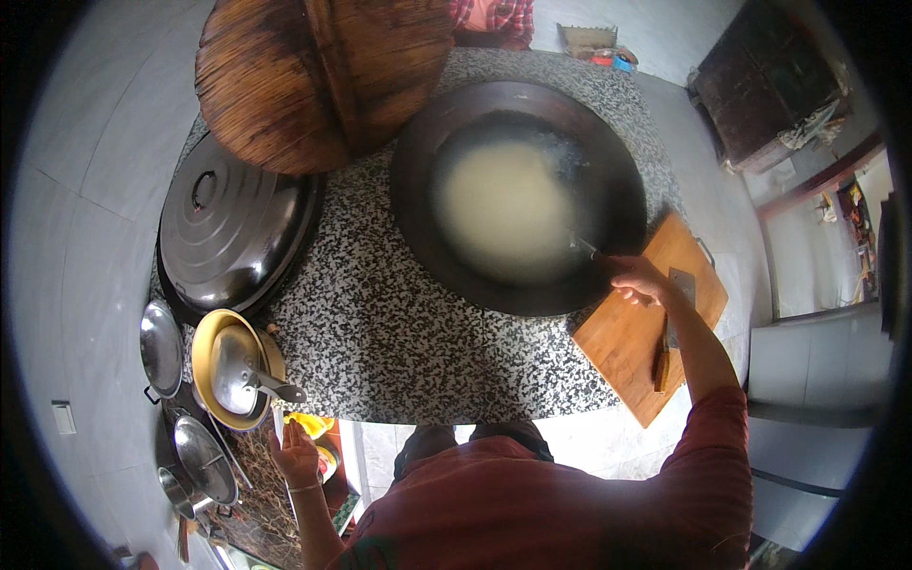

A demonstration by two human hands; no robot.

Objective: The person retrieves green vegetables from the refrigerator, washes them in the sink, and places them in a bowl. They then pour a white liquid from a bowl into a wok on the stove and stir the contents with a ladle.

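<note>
A large black wok (420, 242) is set into the speckled stone stovetop (399, 356), with cloudy whitish liquid (502, 206) inside and steam blurring its surface. My right hand (641, 279) is closed around the dark handle of a cooking utensil (586, 246). Its far end dips into the liquid, so its shape is hidden. My left hand (296, 454) hangs by the front left edge of the stovetop, palm showing, with nothing visible in it. Just above that hand, a metal ladle (269, 385) rests over a yellow enamel basin (206, 343).
A cleaver (664, 360) lies on a wooden cutting board (616, 349) overhanging the right edge. On the left are a domed metal lid (235, 221) and smaller pan lids (161, 342). A big wooden lid (271, 85) stands at the back, near another person's plaid sleeve (516, 25).
</note>
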